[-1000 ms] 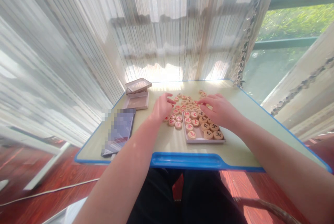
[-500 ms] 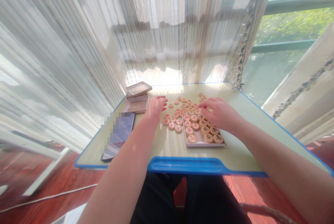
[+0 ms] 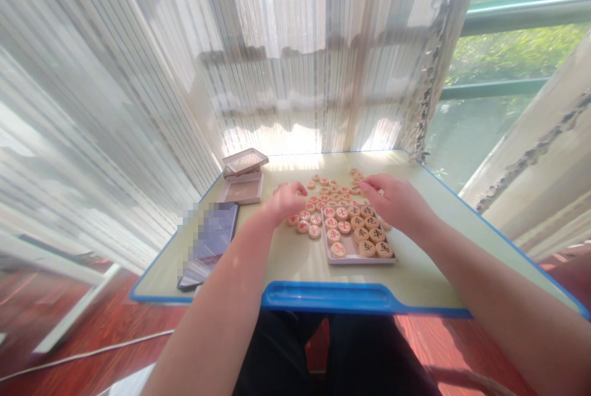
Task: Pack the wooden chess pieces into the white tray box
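Observation:
My left hand (image 3: 287,202) hovers at the left edge of a spread of loose xiangqi pieces (image 3: 314,220), fingers curved and apart over one partly hidden piece. On the right, my right hand (image 3: 386,196) reaches across the box's far right corner. Its fingers are bent and apart, the tips beside a loose piece (image 3: 355,189) at the back. A shallow open box (image 3: 351,249) lies between my forearms. Red-marked pieces (image 3: 333,236) sit in its left columns and black-marked pieces (image 3: 362,234) in its right ones, all face up. A bare strip shows near the front.
At the back left stand an open shallow box (image 3: 243,188) and a tilted tray-like lid (image 3: 245,161). A dark tablet-like device (image 3: 213,242) lies by the left table edge. A blue moulded ledge (image 3: 330,295) runs along the front. Curtains (image 3: 295,63) hang behind the table.
My left hand has moved slightly right and lower, and its fingers have curled more. My right hand has drawn back a little from the box, uncovering black-marked pieces at its far right corner.

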`<state>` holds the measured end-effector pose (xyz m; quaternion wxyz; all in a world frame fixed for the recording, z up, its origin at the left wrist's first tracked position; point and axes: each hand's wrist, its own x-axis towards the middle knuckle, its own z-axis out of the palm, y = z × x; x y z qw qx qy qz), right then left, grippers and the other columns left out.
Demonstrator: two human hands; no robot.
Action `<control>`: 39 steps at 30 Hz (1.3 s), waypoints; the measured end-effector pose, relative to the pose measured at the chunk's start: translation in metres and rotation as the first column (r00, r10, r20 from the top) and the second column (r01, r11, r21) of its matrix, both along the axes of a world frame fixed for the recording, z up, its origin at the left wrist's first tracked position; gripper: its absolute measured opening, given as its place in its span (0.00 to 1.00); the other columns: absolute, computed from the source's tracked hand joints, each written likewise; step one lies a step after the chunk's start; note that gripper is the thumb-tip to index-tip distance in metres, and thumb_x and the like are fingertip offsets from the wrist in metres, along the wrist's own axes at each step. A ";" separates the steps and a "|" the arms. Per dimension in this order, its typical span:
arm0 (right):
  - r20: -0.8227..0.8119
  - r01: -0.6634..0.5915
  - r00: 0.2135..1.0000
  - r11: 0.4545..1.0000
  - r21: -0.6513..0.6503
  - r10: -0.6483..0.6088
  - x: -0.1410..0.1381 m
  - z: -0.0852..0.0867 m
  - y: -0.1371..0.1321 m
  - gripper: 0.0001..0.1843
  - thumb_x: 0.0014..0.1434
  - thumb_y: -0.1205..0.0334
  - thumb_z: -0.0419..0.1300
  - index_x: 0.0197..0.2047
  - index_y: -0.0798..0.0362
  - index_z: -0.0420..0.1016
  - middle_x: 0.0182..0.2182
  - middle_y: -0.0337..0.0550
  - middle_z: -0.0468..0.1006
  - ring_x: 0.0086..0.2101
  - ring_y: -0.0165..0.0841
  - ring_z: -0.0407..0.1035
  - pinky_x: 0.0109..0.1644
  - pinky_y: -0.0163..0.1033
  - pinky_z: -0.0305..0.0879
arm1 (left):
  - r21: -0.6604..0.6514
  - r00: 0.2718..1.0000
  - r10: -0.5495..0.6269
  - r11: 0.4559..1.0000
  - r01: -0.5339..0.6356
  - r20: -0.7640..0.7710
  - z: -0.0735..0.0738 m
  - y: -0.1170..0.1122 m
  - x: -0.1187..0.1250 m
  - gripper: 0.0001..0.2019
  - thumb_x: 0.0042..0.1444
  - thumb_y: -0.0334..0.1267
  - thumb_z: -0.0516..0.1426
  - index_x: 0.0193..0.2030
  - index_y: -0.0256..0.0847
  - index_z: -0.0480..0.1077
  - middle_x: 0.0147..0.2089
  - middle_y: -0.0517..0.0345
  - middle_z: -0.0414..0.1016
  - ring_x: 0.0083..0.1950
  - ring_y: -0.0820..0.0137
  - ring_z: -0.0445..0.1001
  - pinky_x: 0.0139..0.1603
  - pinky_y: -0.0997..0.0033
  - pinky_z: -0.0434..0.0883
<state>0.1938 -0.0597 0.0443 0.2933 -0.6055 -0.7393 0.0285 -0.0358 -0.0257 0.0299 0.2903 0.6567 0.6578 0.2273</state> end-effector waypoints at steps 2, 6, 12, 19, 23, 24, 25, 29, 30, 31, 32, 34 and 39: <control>0.002 -0.017 1.000 1.000 0.002 0.017 -0.001 0.000 0.000 0.16 0.61 0.57 0.49 0.35 0.51 0.77 0.34 0.43 0.79 0.36 0.35 0.71 0.37 0.37 0.60 | -0.114 0.989 -0.120 0.987 0.110 -0.085 0.006 -0.007 0.001 0.19 0.40 0.31 0.55 0.43 0.43 0.72 0.57 0.48 0.62 0.46 0.62 0.71 0.33 0.72 0.70; 0.029 -0.042 0.999 0.999 0.003 0.042 -0.001 -0.002 0.000 0.17 0.61 0.56 0.49 0.35 0.51 0.78 0.33 0.43 0.79 0.35 0.35 0.71 0.37 0.37 0.61 | -0.171 0.935 -0.343 0.931 0.324 -0.096 0.011 -0.011 -0.008 0.29 0.43 0.43 0.59 0.56 0.53 0.65 0.66 0.53 0.52 0.58 0.57 0.65 0.48 0.65 0.71; 0.034 -0.047 0.998 0.999 0.013 0.046 -0.002 -0.002 -0.002 0.18 0.60 0.54 0.49 0.34 0.51 0.78 0.31 0.42 0.79 0.33 0.35 0.71 0.35 0.37 0.60 | -0.134 0.836 -0.457 0.889 0.438 -0.303 0.004 -0.006 -0.019 0.50 0.33 0.60 0.64 0.66 0.54 0.54 0.70 0.52 0.45 0.69 0.48 0.47 0.64 0.51 0.57; 0.041 -0.054 0.998 0.998 -0.023 0.055 -0.003 -0.003 -0.002 0.19 0.60 0.52 0.49 0.32 0.50 0.77 0.29 0.41 0.79 0.32 0.34 0.70 0.33 0.36 0.58 | 0.166 0.942 -0.268 0.939 0.303 -0.204 -0.010 0.003 -0.010 0.26 0.44 0.52 0.61 0.50 0.43 0.73 0.50 0.50 0.73 0.44 0.59 0.74 0.44 0.65 0.72; 0.062 -0.059 0.996 0.997 -0.042 0.062 -0.004 -0.003 -0.002 0.19 0.60 0.52 0.49 0.29 0.50 0.76 0.28 0.41 0.78 0.30 0.34 0.69 0.32 0.36 0.57 | 0.180 0.949 -0.242 0.943 0.279 -0.203 -0.011 0.003 -0.005 0.18 0.48 0.51 0.59 0.43 0.45 0.76 0.37 0.56 0.76 0.35 0.66 0.74 0.38 0.69 0.71; 0.062 -0.060 0.996 0.997 -0.040 0.063 -0.004 -0.003 -0.003 0.19 0.60 0.52 0.49 0.29 0.50 0.76 0.28 0.41 0.78 0.30 0.34 0.69 0.31 0.36 0.57 | 0.189 0.950 -0.228 0.944 0.269 -0.213 -0.011 0.002 -0.003 0.17 0.49 0.50 0.59 0.43 0.45 0.76 0.37 0.56 0.76 0.36 0.66 0.74 0.39 0.70 0.70; 0.060 -0.061 0.996 0.997 -0.038 0.064 -0.004 -0.003 -0.003 0.19 0.60 0.52 0.49 0.29 0.50 0.76 0.27 0.41 0.78 0.30 0.34 0.69 0.31 0.36 0.57 | 0.208 0.952 -0.206 0.945 0.254 -0.226 -0.011 0.001 -0.002 0.17 0.49 0.50 0.59 0.43 0.45 0.76 0.37 0.56 0.77 0.37 0.66 0.74 0.40 0.71 0.70; 0.038 -0.051 0.998 0.998 -0.036 0.052 -0.003 -0.002 -0.003 0.19 0.60 0.51 0.49 0.31 0.50 0.77 0.27 0.41 0.78 0.29 0.34 0.68 0.31 0.36 0.57 | 0.295 0.945 -0.114 0.932 0.209 -0.308 -0.011 -0.002 0.002 0.18 0.52 0.52 0.57 0.44 0.44 0.75 0.41 0.52 0.75 0.40 0.64 0.73 0.41 0.71 0.69; 0.031 -0.047 0.998 0.998 -0.038 0.048 -0.003 -0.002 -0.003 0.19 0.60 0.51 0.49 0.32 0.50 0.78 0.27 0.41 0.77 0.29 0.34 0.68 0.32 0.37 0.58 | 0.308 0.940 -0.100 0.929 0.206 -0.327 -0.012 -0.002 0.002 0.18 0.53 0.53 0.56 0.43 0.44 0.75 0.41 0.51 0.75 0.40 0.64 0.73 0.41 0.71 0.69; 0.026 -0.045 0.999 0.998 -0.042 0.046 -0.003 -0.003 -0.002 0.19 0.60 0.52 0.49 0.32 0.50 0.78 0.27 0.42 0.77 0.30 0.34 0.68 0.32 0.37 0.59 | 0.315 0.936 -0.091 0.927 0.205 -0.341 -0.012 -0.002 0.003 0.18 0.53 0.53 0.55 0.43 0.44 0.75 0.41 0.51 0.75 0.40 0.64 0.73 0.41 0.71 0.69; 0.019 -0.045 0.999 0.998 -0.041 0.046 -0.002 -0.005 -0.001 0.18 0.60 0.52 0.49 0.33 0.51 0.78 0.29 0.42 0.77 0.31 0.34 0.69 0.34 0.37 0.60 | 0.313 0.933 -0.085 0.928 0.201 -0.349 -0.012 -0.002 0.003 0.18 0.54 0.53 0.55 0.43 0.43 0.75 0.41 0.51 0.74 0.40 0.65 0.73 0.41 0.71 0.69; -0.007 -0.048 0.999 0.999 0.012 0.048 0.001 -0.010 0.005 0.17 0.59 0.55 0.50 0.36 0.52 0.78 0.36 0.45 0.77 0.36 0.36 0.70 0.40 0.39 0.63 | 0.292 0.933 -0.076 0.938 0.186 -0.353 -0.011 -0.001 0.003 0.18 0.54 0.52 0.55 0.44 0.44 0.75 0.41 0.52 0.74 0.40 0.65 0.72 0.40 0.72 0.69; -0.095 0.099 0.992 0.971 0.217 -0.080 0.017 -0.031 0.031 0.20 0.55 0.62 0.52 0.49 0.57 0.74 0.49 0.55 0.70 0.53 0.44 0.61 0.59 0.47 0.55 | 0.291 0.932 -0.066 0.940 0.179 -0.358 -0.011 -0.001 0.003 0.15 0.54 0.49 0.56 0.43 0.45 0.76 0.42 0.53 0.74 0.40 0.66 0.73 0.40 0.73 0.68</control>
